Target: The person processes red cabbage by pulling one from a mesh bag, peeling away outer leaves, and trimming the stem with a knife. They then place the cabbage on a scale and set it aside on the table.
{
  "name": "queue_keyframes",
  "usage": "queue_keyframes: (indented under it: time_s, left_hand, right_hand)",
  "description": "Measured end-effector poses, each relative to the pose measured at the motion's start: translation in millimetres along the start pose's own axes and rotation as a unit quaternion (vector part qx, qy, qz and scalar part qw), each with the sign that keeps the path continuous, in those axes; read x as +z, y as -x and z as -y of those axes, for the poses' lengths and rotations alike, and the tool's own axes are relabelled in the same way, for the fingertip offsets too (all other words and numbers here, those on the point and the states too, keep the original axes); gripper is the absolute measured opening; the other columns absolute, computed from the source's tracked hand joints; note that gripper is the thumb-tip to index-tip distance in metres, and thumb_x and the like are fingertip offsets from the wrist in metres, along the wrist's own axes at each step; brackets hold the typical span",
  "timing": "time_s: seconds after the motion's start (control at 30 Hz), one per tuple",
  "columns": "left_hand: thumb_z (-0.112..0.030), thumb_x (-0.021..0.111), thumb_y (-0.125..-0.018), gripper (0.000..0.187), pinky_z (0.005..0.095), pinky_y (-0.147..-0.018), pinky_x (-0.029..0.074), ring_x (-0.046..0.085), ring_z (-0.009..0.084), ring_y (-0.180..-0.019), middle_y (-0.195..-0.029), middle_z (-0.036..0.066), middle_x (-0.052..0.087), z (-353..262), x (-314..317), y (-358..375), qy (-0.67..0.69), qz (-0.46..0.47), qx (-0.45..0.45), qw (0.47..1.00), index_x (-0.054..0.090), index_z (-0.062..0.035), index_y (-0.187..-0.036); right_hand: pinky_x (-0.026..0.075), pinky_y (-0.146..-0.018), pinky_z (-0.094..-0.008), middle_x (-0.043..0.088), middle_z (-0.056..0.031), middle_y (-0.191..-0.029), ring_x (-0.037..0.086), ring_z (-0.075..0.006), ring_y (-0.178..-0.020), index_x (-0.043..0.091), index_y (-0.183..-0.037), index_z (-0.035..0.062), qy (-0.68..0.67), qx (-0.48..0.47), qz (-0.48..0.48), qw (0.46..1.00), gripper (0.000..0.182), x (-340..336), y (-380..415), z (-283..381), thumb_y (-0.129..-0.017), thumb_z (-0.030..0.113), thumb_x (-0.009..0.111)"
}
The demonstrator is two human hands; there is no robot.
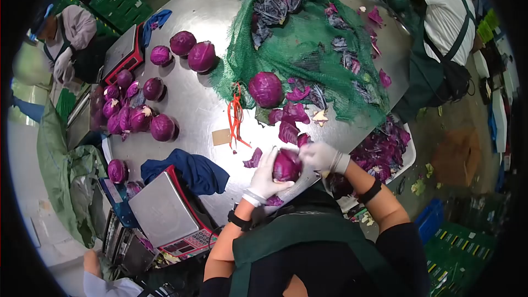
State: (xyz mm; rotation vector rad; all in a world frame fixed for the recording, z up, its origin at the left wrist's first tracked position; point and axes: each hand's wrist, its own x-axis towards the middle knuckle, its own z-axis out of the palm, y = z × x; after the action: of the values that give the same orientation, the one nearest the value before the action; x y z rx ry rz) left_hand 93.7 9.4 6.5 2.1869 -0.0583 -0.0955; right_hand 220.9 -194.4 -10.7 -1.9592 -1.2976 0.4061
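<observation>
A round red cabbage (287, 165) rests near the front edge of the metal table (203, 104). My left hand (266, 179), in a white glove, is wrapped round its left side. Against its upper right is my right hand (318, 157), also gloved, with fingers curled; whatever they hold is too small to make out. Loose purple leaves (289, 126) lie just beyond the hands, and a small one (253, 158) lies left of the cabbage. Another whole cabbage (265, 89) sits by the edge of the green net (308, 58).
Several cabbages (202, 56) stand at the left. Orange strings (235, 118) and a brown tag (221, 137) lie mid-table. A scale (165, 209) and blue cloth (190, 171) are front left. A leaf-filled tub (410, 154) is at right. Two co-workers (448, 22) (77, 27) stand beyond.
</observation>
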Motion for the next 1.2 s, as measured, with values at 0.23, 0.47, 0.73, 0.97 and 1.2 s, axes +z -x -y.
queue_keyframes:
  time_s: [0.23, 0.47, 0.73, 0.97, 1.2]
  left_hand:
    - [-0.031, 0.082, -0.06, 0.097, 0.0352, -0.105, 0.029, 0.037, 0.0292, -0.125, -0.133, 0.02, 0.036, 43, 0, 19, 0.222, -0.024, -0.096, 0.97, 0.029, 0.0033, -0.134]
    - [-0.04, 0.08, -0.062, 0.089, 0.0376, -0.099, 0.034, 0.043, 0.0315, -0.116, -0.123, 0.022, 0.043, 4, 9, 8, 0.142, -0.11, -0.162, 0.97, 0.036, 0.0052, -0.126]
    - [-0.023, 0.074, -0.074, 0.078, 0.0332, -0.101, 0.035, 0.043, 0.0246, -0.118, -0.128, 0.014, 0.04, 43, -19, 34, 0.268, -0.042, -0.146, 0.951, 0.032, -0.003, -0.137]
    - [-0.025, 0.078, -0.069, 0.081, 0.0336, -0.101, 0.033, 0.042, 0.023, -0.118, -0.127, 0.014, 0.04, 56, -7, 55, 0.326, -0.095, -0.167, 0.926, 0.035, -0.0038, -0.134]
    - [-0.028, 0.077, -0.069, 0.081, 0.0351, -0.102, 0.033, 0.04, 0.0248, -0.119, -0.127, 0.014, 0.039, 65, -2, 61, 0.288, -0.089, -0.17, 0.938, 0.035, -0.0042, -0.134]
  right_hand:
    - [0.049, -0.064, -0.0315, 0.063, -0.0092, -0.073, 0.062, -0.0189, -0.068, 0.057, -0.088, -0.0003, -0.18, 0.24, -0.09, 0.95, 0.045, 31, 8, 34, -0.072, 0.038, 0.073]
    - [0.05, -0.068, -0.0428, 0.063, -0.0167, -0.079, 0.063, -0.0324, -0.075, 0.06, -0.087, 0.0026, 0.062, 0.262, -0.052, 0.962, 0.029, 31, -4, 55, -0.08, 0.03, 0.057]
    - [0.05, -0.065, -0.0418, 0.064, -0.0161, -0.076, 0.062, -0.0347, -0.069, 0.061, -0.105, 0.0104, 0.101, 0.32, -0.074, 0.939, 0.03, 35, 16, -26, -0.08, 0.025, 0.057]
    - [0.05, -0.065, -0.0377, 0.06, -0.011, -0.089, 0.063, -0.0271, -0.073, 0.06, -0.104, 0.0092, 0.015, 0.262, -0.163, 0.951, 0.039, 17, -3, 25, -0.075, 0.035, 0.065]
    - [0.052, -0.064, -0.0371, 0.063, -0.012, -0.081, 0.064, -0.0268, -0.07, 0.061, -0.086, 0.0065, 0.133, 0.183, 0.008, 0.974, 0.028, 54, -29, 69, -0.076, 0.033, 0.06]
